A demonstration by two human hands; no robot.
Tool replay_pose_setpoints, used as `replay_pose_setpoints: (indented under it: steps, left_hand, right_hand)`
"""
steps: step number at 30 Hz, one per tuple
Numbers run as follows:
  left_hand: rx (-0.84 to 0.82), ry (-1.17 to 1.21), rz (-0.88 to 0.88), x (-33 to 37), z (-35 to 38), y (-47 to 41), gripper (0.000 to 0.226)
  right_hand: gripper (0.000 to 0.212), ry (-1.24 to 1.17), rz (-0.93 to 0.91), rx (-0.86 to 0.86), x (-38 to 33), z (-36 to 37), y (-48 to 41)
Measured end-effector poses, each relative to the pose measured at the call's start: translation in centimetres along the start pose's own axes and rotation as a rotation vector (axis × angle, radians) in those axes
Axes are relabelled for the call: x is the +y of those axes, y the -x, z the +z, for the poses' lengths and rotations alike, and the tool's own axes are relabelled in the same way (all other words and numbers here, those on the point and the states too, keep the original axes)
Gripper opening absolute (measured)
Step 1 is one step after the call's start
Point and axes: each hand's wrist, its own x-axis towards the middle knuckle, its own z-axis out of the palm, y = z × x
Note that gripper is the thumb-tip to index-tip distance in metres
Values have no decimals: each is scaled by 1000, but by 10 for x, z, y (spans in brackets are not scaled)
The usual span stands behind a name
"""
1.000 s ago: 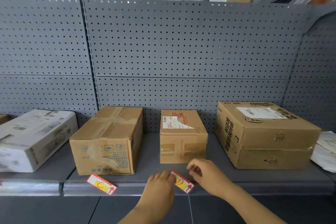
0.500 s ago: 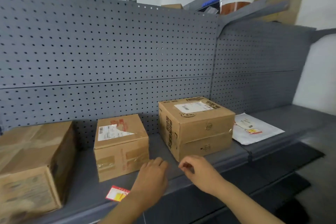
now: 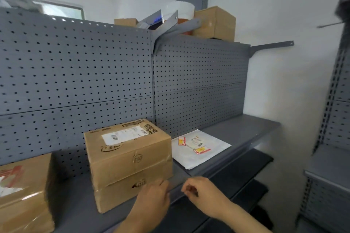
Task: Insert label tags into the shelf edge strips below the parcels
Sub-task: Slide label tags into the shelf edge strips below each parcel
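Observation:
A brown taped parcel [image 3: 128, 159] sits on the grey shelf [image 3: 236, 128]. To its right lies a flat white mailer [image 3: 210, 155] with two red-and-yellow label tags on top, one [image 3: 181, 141] near its back left and one [image 3: 202, 150] at its middle. My left hand [image 3: 153, 200] hovers in front of the parcel's lower right corner, fingers curled, nothing visible in it. My right hand [image 3: 202, 193] is beside it over the shelf edge strip [image 3: 223, 162], fingers curled inward; whether it holds anything I cannot tell.
Another cardboard box [image 3: 24, 193] stands at the far left of the shelf. Perforated grey back panels [image 3: 75, 73] rise behind. Boxes and a white tub [image 3: 214, 22] sit on top. A lower dark shelf [image 3: 246, 166] and a second shelving unit [image 3: 333, 157] are to the right.
The view has swung right along the shelf; the tagged strip below the smaller boxes has left the view. Both hands moved right, now in front of the large parcel, near the white mailer.

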Motion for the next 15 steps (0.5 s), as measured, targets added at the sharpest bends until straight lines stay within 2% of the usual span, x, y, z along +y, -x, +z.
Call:
replay_pose_setpoints:
  steps: [3,7,15]
  left_hand:
    - [-22,22,-35,27,8,-33,39]
    - [-68,31,-34,51,16,-71,25]
    - [-148,77,-41,54,39,-144,23]
  right_hand:
    - [14,-10,13,-15,32,-24,-4]
    - [12,-35,64,-45,66,-41,-17]
    - [6,-60,166,-33,117,-49,-72]
